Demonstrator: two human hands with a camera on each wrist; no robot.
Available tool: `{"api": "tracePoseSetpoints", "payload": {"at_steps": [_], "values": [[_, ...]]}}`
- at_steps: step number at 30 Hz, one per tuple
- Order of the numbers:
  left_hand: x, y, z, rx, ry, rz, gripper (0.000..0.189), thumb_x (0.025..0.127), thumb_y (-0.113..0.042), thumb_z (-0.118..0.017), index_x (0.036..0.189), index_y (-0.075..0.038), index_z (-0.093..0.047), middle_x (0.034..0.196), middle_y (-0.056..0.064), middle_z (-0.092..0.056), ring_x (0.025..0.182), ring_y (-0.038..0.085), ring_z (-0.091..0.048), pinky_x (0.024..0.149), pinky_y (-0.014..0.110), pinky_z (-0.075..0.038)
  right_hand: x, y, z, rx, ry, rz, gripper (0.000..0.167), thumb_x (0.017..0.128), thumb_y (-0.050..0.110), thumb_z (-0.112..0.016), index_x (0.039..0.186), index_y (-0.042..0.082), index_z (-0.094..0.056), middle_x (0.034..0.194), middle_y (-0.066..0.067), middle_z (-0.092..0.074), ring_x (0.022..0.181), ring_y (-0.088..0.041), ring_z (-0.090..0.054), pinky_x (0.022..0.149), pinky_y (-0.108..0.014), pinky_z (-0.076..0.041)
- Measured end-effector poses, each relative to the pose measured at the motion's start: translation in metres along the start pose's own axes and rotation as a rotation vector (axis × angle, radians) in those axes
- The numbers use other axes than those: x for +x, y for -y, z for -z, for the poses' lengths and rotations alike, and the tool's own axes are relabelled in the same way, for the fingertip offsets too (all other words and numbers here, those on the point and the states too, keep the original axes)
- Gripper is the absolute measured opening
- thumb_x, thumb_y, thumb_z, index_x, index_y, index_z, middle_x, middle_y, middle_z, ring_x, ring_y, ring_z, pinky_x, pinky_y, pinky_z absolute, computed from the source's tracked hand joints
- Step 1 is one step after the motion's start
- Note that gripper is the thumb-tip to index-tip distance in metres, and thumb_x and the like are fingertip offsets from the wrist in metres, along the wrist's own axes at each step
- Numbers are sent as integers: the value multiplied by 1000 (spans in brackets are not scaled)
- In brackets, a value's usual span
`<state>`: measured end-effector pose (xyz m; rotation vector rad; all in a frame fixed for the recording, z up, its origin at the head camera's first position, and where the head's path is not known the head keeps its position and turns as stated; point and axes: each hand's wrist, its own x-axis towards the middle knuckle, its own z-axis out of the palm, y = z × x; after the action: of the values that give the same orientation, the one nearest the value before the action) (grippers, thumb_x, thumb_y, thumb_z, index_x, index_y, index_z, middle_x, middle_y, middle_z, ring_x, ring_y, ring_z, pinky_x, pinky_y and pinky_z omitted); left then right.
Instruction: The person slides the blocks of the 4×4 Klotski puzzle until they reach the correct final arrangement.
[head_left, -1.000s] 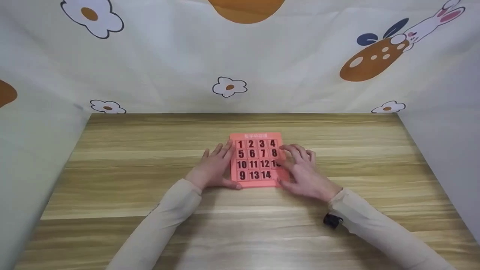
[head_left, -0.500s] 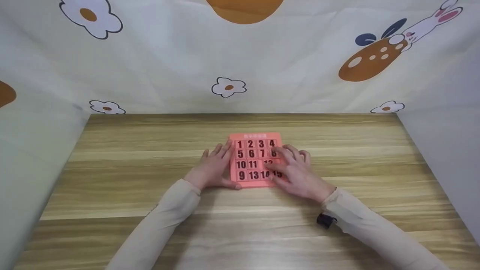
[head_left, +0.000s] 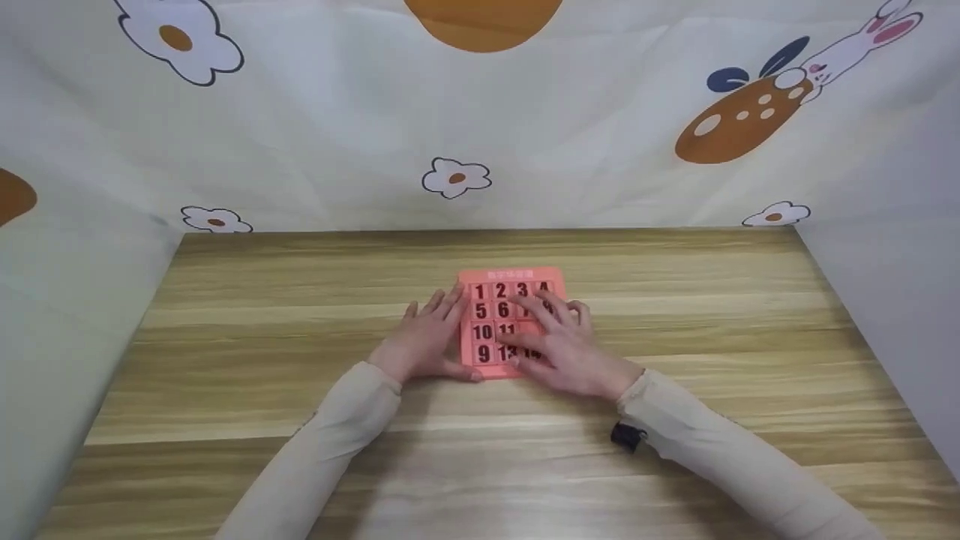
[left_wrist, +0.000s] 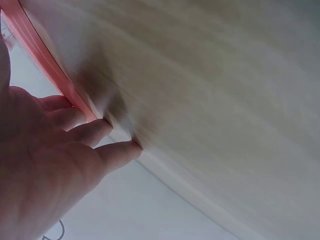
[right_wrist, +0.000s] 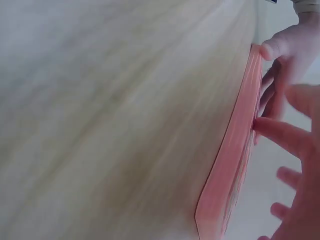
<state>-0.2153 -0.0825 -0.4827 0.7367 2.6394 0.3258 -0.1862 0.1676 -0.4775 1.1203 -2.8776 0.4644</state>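
Note:
A pink number sliding puzzle (head_left: 466, 276) lies flat on the wooden table, black numerals on its square tiles. My left hand (head_left: 424, 341) rests along its left edge, fingers extended and thumb at the lower left corner. In the left wrist view several fingertips (left_wrist: 132, 147) reach the tabletop beside the pink side. Over the board's right half spreads my right hand (head_left: 574, 360), its index fingertip touching the third row beside the tile 11 (head_left: 507, 328). Right of 11 a bare pink slot partly shows. Tiles at the right are partly or wholly covered by that hand.
The wood-grain table (head_left: 300, 300) extends on all sides of the board. A pale cloth backdrop (head_left: 337, 112) with flowers and a rabbit print stands behind, with pale walls at left and right. A black band (head_left: 627, 436) is at my right wrist.
My right hand has moved left across the board. The tile 15 went down to the bottom right corner, and 12 slid right. My left hand has stayed in place.

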Motion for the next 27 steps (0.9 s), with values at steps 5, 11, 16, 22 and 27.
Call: {"api": "tracePoseSetpoints", "payload": {"at_steps": [5,11,16,22,27], "values": [[-1,-1,-5,-10,5,5,125,70,-68,-71,154,-3,-6,160,13,4,144,37,-4,113,58,-8,-2,1,0,-30,-121,-110,26,95,34,-60,101,15,-77,145,-13,-43,137,-38,-25,103,-63,-20],[-2,-2,-5,0,-1,-9,122,72,-69,-69,154,-3,-7,160,13,3,144,38,-6,112,59,-10,6,12,-10,-9,72,18,44,99,41,-50,138,23,-56,156,-16,-22,140,-43,-15,108,-65,-13],[0,-2,-3,-2,0,2,123,72,-68,-70,155,-4,-7,160,12,4,144,36,-5,113,58,-9,9,12,-5,-19,8,-57,31,97,37,-55,119,22,-71,149,-13,-36,138,-39,-21,106,-62,-17],[0,-1,-2,-12,0,0,123,72,-68,-71,155,-4,-7,160,12,4,144,36,-4,113,58,-8,4,6,-3,14,16,119,28,95,36,-58,117,24,-71,151,-14,-33,138,-39,-22,106,-64,-18],[1,-1,2,-13,-16,-9,122,72,-67,-71,155,-3,-9,160,13,2,144,38,-6,112,60,-10,6,4,-7,5,79,175,35,98,41,-51,129,30,-64,155,-10,-27,140,-40,-19,108,-65,-13]]}}
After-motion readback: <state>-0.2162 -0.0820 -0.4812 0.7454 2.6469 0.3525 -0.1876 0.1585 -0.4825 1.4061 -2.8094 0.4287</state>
